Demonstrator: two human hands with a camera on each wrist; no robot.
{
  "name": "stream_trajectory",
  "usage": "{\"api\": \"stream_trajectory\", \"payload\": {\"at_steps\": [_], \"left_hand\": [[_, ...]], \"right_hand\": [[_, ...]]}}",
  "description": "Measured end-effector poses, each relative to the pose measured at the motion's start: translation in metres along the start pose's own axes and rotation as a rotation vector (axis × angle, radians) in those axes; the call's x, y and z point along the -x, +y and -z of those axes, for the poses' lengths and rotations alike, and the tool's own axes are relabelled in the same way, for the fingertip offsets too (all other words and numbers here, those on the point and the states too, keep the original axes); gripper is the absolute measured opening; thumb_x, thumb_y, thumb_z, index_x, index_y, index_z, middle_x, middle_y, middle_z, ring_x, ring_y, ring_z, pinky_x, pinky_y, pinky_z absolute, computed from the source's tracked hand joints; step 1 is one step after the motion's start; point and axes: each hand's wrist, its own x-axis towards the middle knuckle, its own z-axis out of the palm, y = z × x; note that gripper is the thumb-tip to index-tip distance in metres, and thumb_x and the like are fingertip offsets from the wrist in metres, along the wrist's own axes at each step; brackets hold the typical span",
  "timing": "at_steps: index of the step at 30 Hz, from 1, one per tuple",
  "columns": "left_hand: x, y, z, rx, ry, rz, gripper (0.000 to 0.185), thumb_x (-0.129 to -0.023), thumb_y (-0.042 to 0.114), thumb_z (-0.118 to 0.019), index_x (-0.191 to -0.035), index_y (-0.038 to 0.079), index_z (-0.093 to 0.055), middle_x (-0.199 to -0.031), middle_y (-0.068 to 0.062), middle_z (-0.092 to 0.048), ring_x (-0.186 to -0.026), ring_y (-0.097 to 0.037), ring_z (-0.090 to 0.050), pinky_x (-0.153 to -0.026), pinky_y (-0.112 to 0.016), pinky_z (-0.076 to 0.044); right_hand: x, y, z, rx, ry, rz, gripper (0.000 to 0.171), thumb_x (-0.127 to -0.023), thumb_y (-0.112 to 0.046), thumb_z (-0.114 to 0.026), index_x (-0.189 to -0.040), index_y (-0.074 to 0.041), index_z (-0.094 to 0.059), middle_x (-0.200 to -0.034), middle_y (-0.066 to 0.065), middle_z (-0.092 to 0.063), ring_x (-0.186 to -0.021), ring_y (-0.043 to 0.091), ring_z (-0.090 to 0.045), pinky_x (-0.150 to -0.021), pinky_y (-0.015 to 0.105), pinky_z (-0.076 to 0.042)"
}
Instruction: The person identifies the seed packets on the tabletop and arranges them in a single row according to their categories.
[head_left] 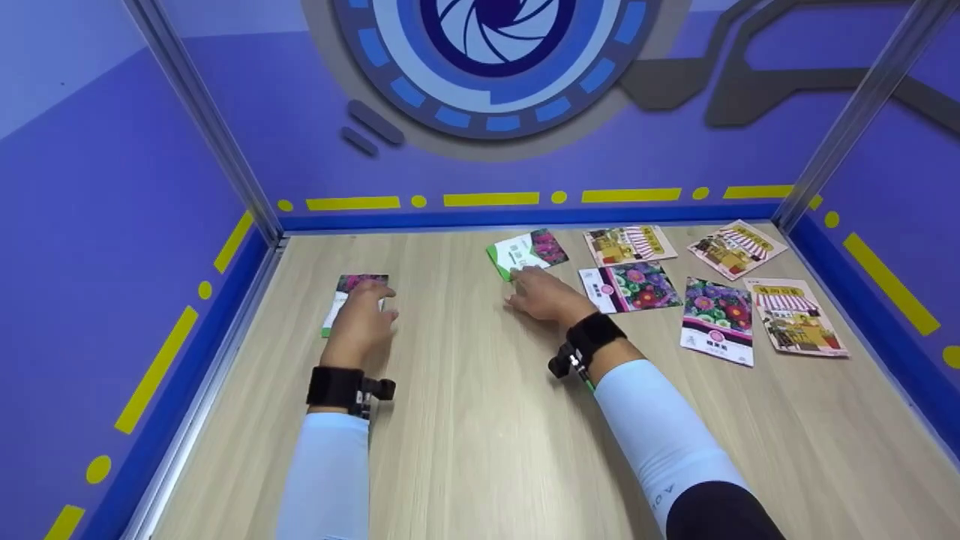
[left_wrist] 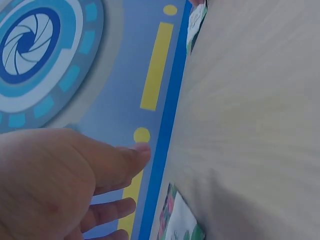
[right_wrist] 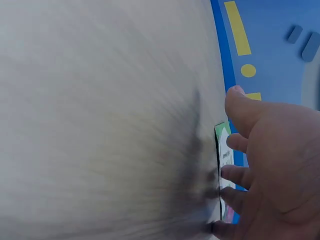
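Your left grip (head_left: 358,319) and right grip (head_left: 546,292) had fingers apart. Sideways pressure could have skidded the far green-edged packet (head_left: 528,252).

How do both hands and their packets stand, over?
Left hand loose above left packet, no grip. Right hand at near edge of back-centre packet, contact unclear. Five other packets off to the right, not in the way.

purple walls (head_left: 82,240), yellow dashes (head_left: 491,199), round emblem (head_left: 496,69), metal posts (head_left: 199,105), pale wooden tabletop (head_left: 480,420)
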Motion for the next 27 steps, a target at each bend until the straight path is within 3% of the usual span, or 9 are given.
{"api": "stream_trajectory", "payload": {"at_steps": [4,8,13,16,22,27], "left_hand": [[0.001,0.015,-0.008,-0.015,-0.019,-0.023,0.040,-0.107,0.012,-0.074,-0.146,0.002,-0.072,-0.163,-0.021,-0.059,-0.157,-0.043,-0.054,-0.131,-0.056,-0.046],[0.002,0.030,-0.016,-0.039,-0.036,-0.057,0.039,-0.107,0.015,-0.076,-0.144,0.004,-0.074,-0.157,-0.019,-0.064,-0.152,-0.042,-0.059,-0.127,-0.056,-0.050],[0.005,0.053,-0.028,-0.030,-0.077,-0.086,0.038,-0.108,0.020,-0.077,-0.145,0.009,-0.075,-0.154,-0.012,-0.067,-0.151,-0.036,-0.061,-0.127,-0.052,-0.051],[0.007,0.068,-0.036,-0.019,-0.091,-0.133,0.037,-0.108,0.020,-0.078,-0.144,0.010,-0.076,-0.154,-0.011,-0.068,-0.152,-0.035,-0.061,-0.128,-0.051,-0.050],[0.005,0.100,-0.056,-0.030,-0.098,-0.208,0.035,-0.109,0.022,-0.079,-0.142,0.012,-0.078,-0.151,-0.009,-0.072,-0.148,-0.033,-0.065,-0.127,-0.049,-0.052],[0.002,0.124,-0.076,-0.090,-0.123,-0.261,0.035,-0.108,0.023,-0.080,-0.140,0.011,-0.079,-0.146,-0.010,-0.074,-0.143,-0.034,-0.067,-0.124,-0.052,-0.053]], "right_hand": [[0.007,0.001,-0.003,0.031,0.034,-0.025,0.071,-0.115,-0.044,-0.065,-0.174,-0.009,-0.046,-0.180,0.026,-0.040,-0.169,0.045,-0.040,-0.139,0.062,-0.033],[0.020,0.002,-0.005,0.059,0.056,-0.037,0.061,-0.112,-0.043,-0.070,-0.162,-0.010,-0.062,-0.176,0.026,-0.046,-0.166,0.046,-0.044,-0.137,0.064,-0.036],[0.036,0.005,-0.011,0.123,0.102,0.058,0.037,-0.107,-0.028,-0.077,-0.138,-0.007,-0.081,-0.146,0.021,-0.073,-0.145,0.042,-0.063,-0.127,0.056,-0.050],[0.044,0.008,-0.014,0.125,0.130,0.090,0.028,-0.104,-0.021,-0.080,-0.129,-0.008,-0.085,-0.132,0.017,-0.078,-0.134,0.039,-0.068,-0.120,0.055,-0.054],[0.056,0.011,-0.017,0.067,0.122,0.102,0.023,-0.101,-0.018,-0.086,-0.122,-0.007,-0.088,-0.131,0.015,-0.080,-0.135,0.039,-0.069,-0.122,0.055,-0.054],[0.063,0.010,-0.017,0.050,0.133,0.162,0.020,-0.099,-0.014,-0.088,-0.117,-0.006,-0.089,-0.123,0.012,-0.081,-0.125,0.036,-0.071,-0.113,0.053,-0.058]]}}
